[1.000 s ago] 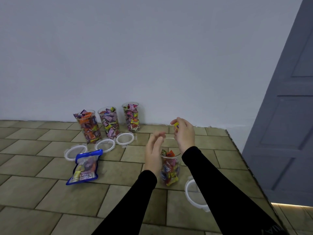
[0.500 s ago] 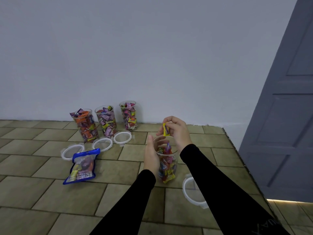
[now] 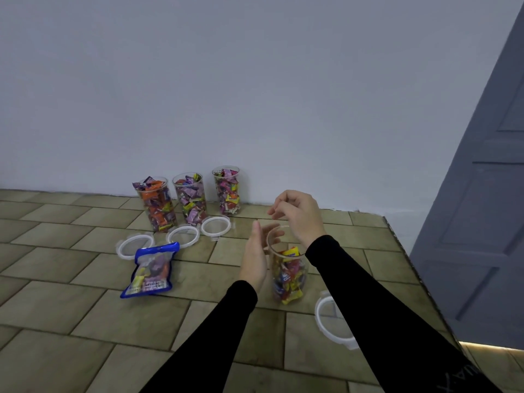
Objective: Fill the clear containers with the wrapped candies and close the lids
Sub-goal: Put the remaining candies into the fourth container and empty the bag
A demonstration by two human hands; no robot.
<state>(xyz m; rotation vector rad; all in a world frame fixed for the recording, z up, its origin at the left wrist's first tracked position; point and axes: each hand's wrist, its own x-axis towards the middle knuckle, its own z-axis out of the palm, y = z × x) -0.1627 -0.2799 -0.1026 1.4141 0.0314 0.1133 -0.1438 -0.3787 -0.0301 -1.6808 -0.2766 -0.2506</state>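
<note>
Where tan tiled surface [image 3: 71, 279] ends, grey wall [image 3: 255, 95] rises.

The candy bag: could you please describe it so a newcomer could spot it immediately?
On the tiled surface, left of the left hand, three lids lie before three filled containers. The candy bag overlaps the leftmost lid; it alone is blue-edged and flat.

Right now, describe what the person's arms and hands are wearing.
Both arms are covered by long, close-fitting black sleeves that end at the wrists. The left hand and right hand are bare: no gloves, rings, watch or bracelets show. Faint pale lettering marks the right sleeve near the frame's bottom edge, too blurred to read.
</note>
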